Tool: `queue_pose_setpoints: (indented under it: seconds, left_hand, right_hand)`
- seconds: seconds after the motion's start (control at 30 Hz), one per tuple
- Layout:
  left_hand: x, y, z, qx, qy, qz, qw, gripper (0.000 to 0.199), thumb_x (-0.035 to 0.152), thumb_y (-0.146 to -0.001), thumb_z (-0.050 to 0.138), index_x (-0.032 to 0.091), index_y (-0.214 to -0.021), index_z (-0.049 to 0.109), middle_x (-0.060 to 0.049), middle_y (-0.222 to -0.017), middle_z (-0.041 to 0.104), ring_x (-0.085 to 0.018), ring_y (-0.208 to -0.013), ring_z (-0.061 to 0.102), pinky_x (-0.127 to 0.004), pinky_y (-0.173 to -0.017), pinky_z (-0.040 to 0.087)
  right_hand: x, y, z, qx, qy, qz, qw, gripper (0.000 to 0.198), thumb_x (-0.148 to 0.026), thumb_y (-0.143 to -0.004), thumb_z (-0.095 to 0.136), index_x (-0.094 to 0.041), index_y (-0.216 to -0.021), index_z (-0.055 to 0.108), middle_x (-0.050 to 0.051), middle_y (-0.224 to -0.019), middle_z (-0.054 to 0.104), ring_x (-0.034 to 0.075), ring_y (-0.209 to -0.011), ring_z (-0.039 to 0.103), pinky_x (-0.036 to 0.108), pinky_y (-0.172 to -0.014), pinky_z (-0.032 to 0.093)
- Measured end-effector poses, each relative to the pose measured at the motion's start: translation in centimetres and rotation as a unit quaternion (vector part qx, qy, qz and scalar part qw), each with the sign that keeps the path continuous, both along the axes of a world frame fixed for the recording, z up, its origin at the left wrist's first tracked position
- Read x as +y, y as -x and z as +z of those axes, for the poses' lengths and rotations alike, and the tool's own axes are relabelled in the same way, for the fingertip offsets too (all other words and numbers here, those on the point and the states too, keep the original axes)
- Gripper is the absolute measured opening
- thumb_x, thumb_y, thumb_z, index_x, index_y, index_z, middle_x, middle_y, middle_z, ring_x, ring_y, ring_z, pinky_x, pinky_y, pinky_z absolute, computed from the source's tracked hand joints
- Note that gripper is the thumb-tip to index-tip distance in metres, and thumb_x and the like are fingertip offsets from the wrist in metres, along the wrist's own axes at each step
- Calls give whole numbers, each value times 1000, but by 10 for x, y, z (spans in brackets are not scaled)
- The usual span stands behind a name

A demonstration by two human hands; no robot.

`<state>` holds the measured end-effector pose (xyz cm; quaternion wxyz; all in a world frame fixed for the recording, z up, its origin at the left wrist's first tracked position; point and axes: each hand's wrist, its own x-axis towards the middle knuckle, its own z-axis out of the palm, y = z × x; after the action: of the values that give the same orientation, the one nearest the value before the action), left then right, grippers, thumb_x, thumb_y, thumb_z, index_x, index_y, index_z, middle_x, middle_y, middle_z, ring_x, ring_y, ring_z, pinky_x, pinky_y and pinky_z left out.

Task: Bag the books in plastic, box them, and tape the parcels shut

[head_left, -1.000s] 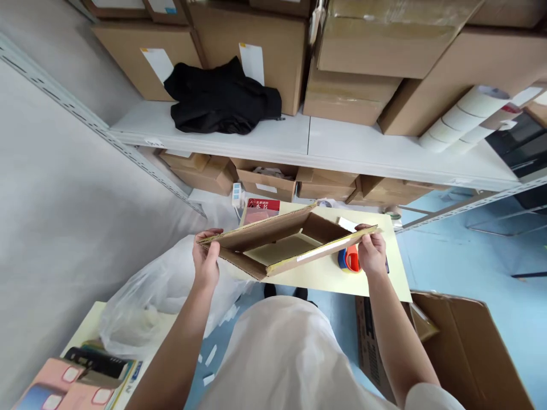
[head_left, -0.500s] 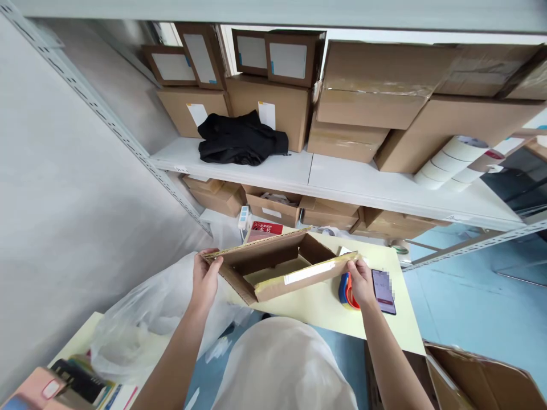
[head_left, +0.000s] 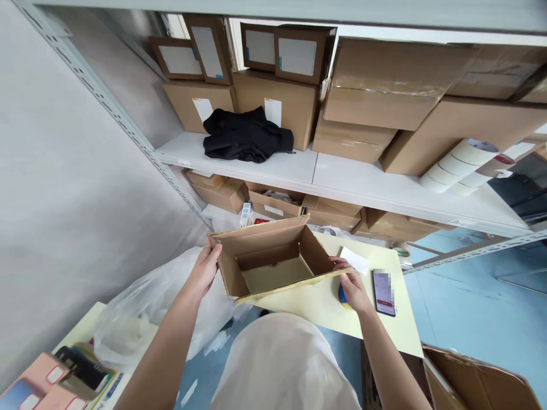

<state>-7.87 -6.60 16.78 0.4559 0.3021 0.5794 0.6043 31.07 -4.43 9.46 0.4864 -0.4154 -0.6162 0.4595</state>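
Note:
Between my hands is a cardboard box [head_left: 314,250], its top open and the pale table surface showing through where a bottom would be. My left hand [head_left: 207,265] grips its left end, thumb inside and fingers behind. At the right corner my right hand [head_left: 351,285] pinches the near wall's edge. Just under the right hand, a blue and yellow roll of tape [head_left: 343,297] is partly hidden. A phone [head_left: 384,292] and a white paper [head_left: 355,260] lie on the pale yellow table [head_left: 395,327] beside that hand.
A metal shelf [head_left: 363,191] with cardboard boxes [head_left: 380,80], a black garment [head_left: 248,136] and white rolls [head_left: 459,162] stands ahead. Clear plastic wrapping [head_left: 141,307] lies at left, near pink boxes [head_left: 45,378]. A large open carton [head_left: 474,378] sits at lower right.
The box has turned in my hands, so its opening faces me more and its near wall has tipped down. It now hides most of the red book. My right hand has shifted left.

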Motion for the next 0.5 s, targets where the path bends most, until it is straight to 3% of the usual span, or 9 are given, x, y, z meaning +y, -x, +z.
queue_pose_setpoints:
  seconds: [0.13, 0.23, 0.37, 0.5]
  left_hand:
    - [-11, 1, 4, -5, 15, -50, 999, 64, 53, -72, 71, 28, -129, 54, -10, -125, 63, -28, -113, 61, -40, -91, 51]
    - [-20, -5, 4, 1, 1, -61, 998, 73, 44, -73, 72, 32, -140, 44, -8, -140, 53, -27, -125, 53, -39, -99, 48]
    - [-25, -16, 3, 0, -11, -66, 998, 87, 28, -71, 69, 30, -149, 29, -7, -148, 44, -29, -133, 45, -40, -105, 44]
    - [-27, -26, 10, 4, -18, -67, 998, 94, 19, -66, 60, 28, -151, 22, -5, -147, 45, -29, -132, 45, -42, -107, 43]
  right_hand:
    - [-3, 0, 1, -20, 7, -11, 1000, 33, -59, -83, 54, -28, -82, 66, 8, -110, 66, 29, -114, 56, 46, -97, 44]
    - [-6, -1, 1, -28, 9, -27, 999, 34, -60, -84, 54, -28, -84, 66, 8, -114, 66, 29, -114, 56, 47, -96, 45]
    - [-10, -2, 2, -20, -2, -24, 1000, 34, -58, -87, 50, -27, -86, 64, 7, -112, 66, 28, -112, 57, 46, -97, 44]
    - [-21, -7, 1, -70, 26, -27, 997, 41, -60, -89, 45, -24, -90, 65, 8, -93, 67, 24, -93, 62, 39, -86, 50]
